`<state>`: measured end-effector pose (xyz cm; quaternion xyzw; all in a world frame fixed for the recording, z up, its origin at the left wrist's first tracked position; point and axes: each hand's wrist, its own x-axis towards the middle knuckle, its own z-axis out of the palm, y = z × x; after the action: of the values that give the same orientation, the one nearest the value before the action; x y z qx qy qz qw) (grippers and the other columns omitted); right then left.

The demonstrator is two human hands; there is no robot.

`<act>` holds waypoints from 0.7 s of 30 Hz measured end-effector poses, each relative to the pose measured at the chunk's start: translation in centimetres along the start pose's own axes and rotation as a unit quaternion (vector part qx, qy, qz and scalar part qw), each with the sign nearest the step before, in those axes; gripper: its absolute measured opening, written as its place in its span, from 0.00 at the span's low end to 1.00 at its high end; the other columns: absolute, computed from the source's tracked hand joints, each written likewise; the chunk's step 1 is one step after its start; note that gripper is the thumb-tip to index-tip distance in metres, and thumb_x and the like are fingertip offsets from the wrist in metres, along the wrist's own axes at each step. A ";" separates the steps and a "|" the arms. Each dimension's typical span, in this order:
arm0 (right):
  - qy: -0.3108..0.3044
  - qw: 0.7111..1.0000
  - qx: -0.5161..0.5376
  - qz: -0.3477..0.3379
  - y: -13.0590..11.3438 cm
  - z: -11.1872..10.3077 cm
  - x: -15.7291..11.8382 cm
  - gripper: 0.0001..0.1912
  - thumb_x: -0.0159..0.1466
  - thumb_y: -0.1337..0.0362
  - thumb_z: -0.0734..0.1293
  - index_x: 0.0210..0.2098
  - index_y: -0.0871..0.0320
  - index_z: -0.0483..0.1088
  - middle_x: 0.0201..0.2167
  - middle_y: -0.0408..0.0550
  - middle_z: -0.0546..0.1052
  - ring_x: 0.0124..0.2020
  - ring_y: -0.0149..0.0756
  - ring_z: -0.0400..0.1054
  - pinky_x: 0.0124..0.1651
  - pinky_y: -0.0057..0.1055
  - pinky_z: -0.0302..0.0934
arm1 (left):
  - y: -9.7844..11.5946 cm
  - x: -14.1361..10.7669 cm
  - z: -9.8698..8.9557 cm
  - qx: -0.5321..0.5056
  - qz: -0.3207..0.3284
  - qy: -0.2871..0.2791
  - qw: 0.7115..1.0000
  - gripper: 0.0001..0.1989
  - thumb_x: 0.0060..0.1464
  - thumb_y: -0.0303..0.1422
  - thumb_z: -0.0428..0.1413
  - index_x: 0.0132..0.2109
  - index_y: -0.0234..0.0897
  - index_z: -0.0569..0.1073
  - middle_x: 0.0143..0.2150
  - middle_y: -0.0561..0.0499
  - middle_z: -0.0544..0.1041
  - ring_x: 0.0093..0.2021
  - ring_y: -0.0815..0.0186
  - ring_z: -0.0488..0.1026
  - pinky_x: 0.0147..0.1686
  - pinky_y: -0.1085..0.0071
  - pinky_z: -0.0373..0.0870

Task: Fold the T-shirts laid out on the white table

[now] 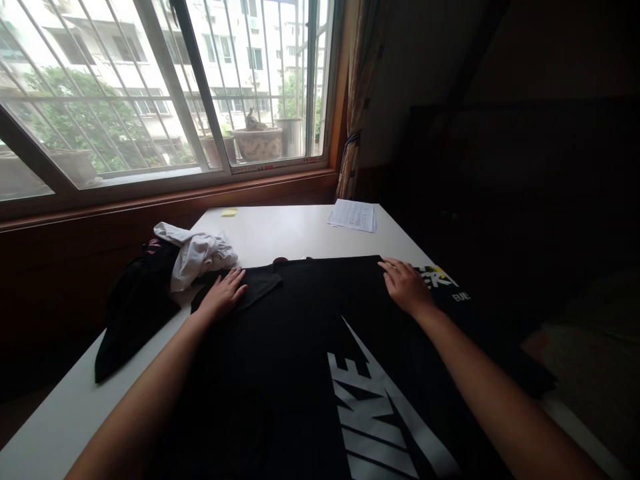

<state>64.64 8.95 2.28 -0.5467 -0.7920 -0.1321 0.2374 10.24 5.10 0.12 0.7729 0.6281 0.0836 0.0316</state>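
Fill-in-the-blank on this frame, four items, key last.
The crumpled white cloth lies nearest the person's bare ____ hand.
The bare right hand touches a spread ____ fabric garment with grey lettering.
Printed white paper sheets lie on the ____ tabletop.
The patterned fabric curtain hangs to the ____ of the barred window.
Missing: left; black; white; right

Black shirt (295, 327) cropped below, papers (353, 215) illegible

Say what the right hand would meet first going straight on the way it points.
Probably the papers, after crossing the edge of the black garment and some bare white table; depth is hard to judge.
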 end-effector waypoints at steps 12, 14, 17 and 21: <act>-0.137 0.952 0.123 0.243 4.3 -6.9 -17.1 0.34 0.61 0.38 0.63 0.56 0.55 0.71 0.33 0.49 0.76 0.30 0.42 0.73 0.36 0.39 0.68 | 0.5 -18.1 -5.6 -0.108 0.011 0.058 0.992 0.21 0.64 0.49 0.52 0.55 0.47 0.78 0.47 0.47 0.79 0.48 0.57 0.77 0.49 0.63 0.76; -0.141 0.942 0.125 0.277 4.2 -7.7 -18.5 0.38 0.59 0.36 0.64 0.58 0.57 0.69 0.31 0.48 0.77 0.29 0.43 0.73 0.35 0.39 0.68 | -0.3 -21.4 -5.1 -0.113 -0.065 0.076 0.989 0.24 0.63 0.52 0.52 0.57 0.46 0.77 0.45 0.47 0.78 0.45 0.56 0.77 0.45 0.62 0.77; -0.142 0.937 0.131 0.290 3.7 -8.8 -19.3 0.42 0.57 0.36 0.66 0.62 0.56 0.66 0.29 0.46 0.77 0.28 0.44 0.73 0.36 0.40 0.67 | -1.4 -25.3 -3.9 -0.147 -0.159 0.068 0.974 0.30 0.60 0.56 0.53 0.60 0.45 0.74 0.43 0.47 0.78 0.38 0.58 0.78 0.38 0.62 0.80; -0.151 0.936 0.143 0.285 3.2 -9.4 -19.9 0.40 0.55 0.37 0.68 0.58 0.56 0.69 0.29 0.46 0.77 0.29 0.44 0.74 0.38 0.41 0.68 | -2.0 -28.7 -2.5 -0.174 -0.212 0.067 0.959 0.37 0.52 0.60 0.57 0.62 0.43 0.72 0.42 0.47 0.79 0.34 0.58 0.79 0.34 0.62 0.82</act>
<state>75.53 -10.31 -0.21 -0.7229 -0.6403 0.1401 0.2184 2.19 -22.62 -0.31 0.5972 0.7541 0.2343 0.1408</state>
